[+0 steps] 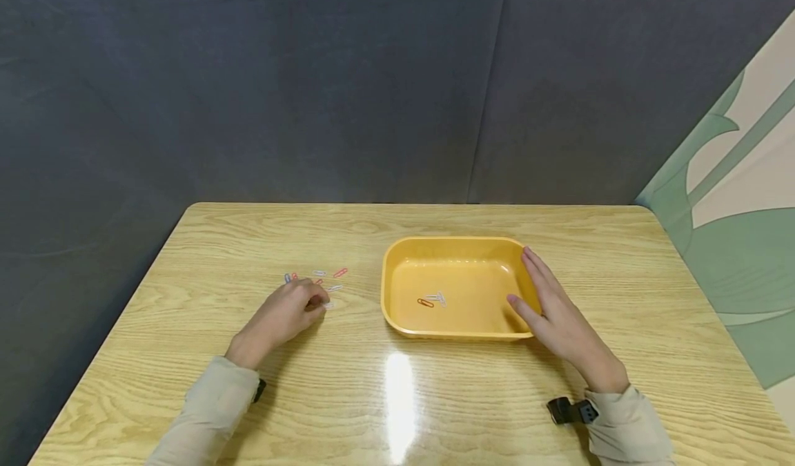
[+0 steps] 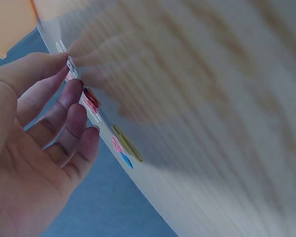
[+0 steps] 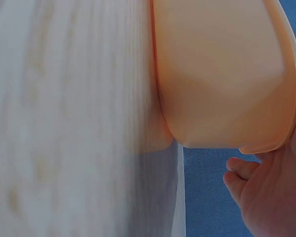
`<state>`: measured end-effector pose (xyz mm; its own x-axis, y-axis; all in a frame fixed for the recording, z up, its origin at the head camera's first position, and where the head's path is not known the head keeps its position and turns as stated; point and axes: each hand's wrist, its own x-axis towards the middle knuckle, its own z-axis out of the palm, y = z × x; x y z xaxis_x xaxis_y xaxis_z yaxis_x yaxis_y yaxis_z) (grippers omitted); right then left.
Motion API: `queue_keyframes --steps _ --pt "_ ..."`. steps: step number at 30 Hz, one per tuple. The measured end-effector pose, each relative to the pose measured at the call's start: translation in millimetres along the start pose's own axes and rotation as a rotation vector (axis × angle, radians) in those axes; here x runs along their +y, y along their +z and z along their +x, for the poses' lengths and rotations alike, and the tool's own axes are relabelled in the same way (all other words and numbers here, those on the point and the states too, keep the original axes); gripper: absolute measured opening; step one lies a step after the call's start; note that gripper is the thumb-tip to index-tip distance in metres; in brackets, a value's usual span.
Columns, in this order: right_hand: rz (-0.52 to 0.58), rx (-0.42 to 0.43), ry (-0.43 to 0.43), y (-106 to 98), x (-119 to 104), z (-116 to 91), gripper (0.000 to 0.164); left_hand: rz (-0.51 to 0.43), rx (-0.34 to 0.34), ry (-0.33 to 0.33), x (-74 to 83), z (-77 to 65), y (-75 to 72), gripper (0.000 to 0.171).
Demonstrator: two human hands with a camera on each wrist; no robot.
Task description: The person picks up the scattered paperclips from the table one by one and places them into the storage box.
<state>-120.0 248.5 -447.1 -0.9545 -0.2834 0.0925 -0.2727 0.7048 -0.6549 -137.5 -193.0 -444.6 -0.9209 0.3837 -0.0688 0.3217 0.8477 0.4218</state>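
My left hand (image 1: 287,314) is down at a loose group of small paper clips on the left of the table. Thumb and index fingertip come together at a white paper clip (image 2: 71,68) and pinch it; the fingertips partly hide it. Beside them lie a pink paper clip (image 1: 340,273), a blue paper clip (image 1: 288,278) and a yellow paper clip (image 2: 127,143). My right hand (image 1: 562,321) rests at the right end of a yellow tray (image 1: 459,333), fingers straight along the outer side, thumb over the inside. An orange-red paper clip (image 1: 425,303) and some white paper clips (image 1: 438,298) lie in the tray.
The wood-grain table (image 1: 335,397) carries the tray right of its middle, with a gap of table between tray and loose clips. A dark cloth (image 1: 348,93) hangs behind the far edge. A green and pale patterned surface (image 1: 745,245) is at the right.
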Motion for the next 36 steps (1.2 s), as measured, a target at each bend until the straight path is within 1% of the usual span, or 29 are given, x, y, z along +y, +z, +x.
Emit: queue_keyframes --steps 9,19,27,36 --pt "-0.005 -0.003 0.008 0.1 0.2 -0.7 0.078 -0.024 -0.015 -0.046 1.2 3.4 1.1 0.005" --pt "0.001 -0.004 0.007 -0.5 -1.0 -0.3 0.079 -0.033 -0.033 -0.039 2.7 4.3 1.2 0.009" --pt "-0.001 -0.004 0.010 0.4 0.0 -0.7 0.079 -0.018 -0.034 -0.016 2.8 4.4 1.9 0.011" --pt "0.001 0.002 -0.006 0.6 0.1 -0.1 0.078 0.021 -0.046 -0.009 3.6 5.9 3.6 0.011"
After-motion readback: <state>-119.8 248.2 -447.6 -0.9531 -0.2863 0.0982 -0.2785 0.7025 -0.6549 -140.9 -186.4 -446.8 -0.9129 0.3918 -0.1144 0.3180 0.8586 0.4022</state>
